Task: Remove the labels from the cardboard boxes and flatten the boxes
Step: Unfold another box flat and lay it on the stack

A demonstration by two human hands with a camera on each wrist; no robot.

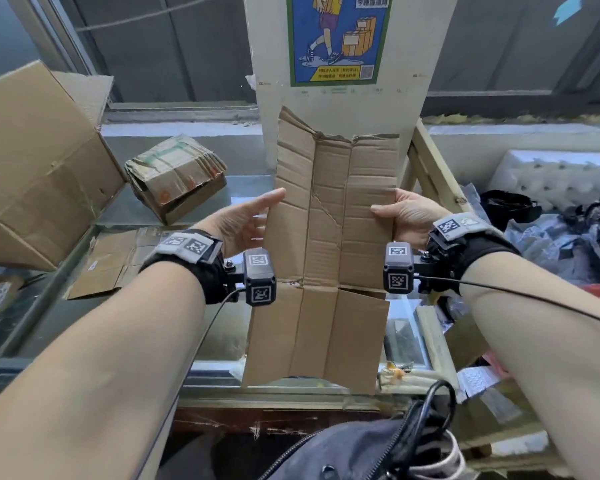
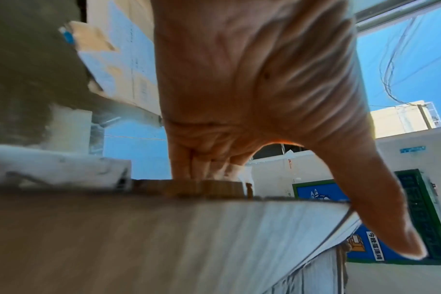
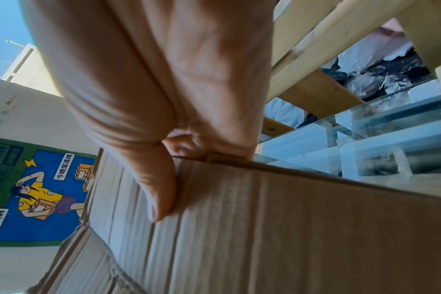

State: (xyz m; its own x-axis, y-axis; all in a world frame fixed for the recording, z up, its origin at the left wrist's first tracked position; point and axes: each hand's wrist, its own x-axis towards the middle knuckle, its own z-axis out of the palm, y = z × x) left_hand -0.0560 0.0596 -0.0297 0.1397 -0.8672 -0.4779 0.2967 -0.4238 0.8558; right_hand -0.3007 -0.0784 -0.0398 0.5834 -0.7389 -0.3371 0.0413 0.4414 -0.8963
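Note:
A flattened brown cardboard box is held upright in the air above the glass counter, flaps spread at top and bottom. I see no label on the side facing me. My left hand is at its left edge, fingers straight behind the board and thumb stretched along the front. The left wrist view shows the fingers going behind the cardboard edge. My right hand pinches the right edge, thumb flat on the cardboard face and fingers behind.
A large open box leans at the left, with a small crushed box beside it. Another flattened box lies on the counter. A white pillar with a poster stands behind. A wooden frame and piled bags fill the right.

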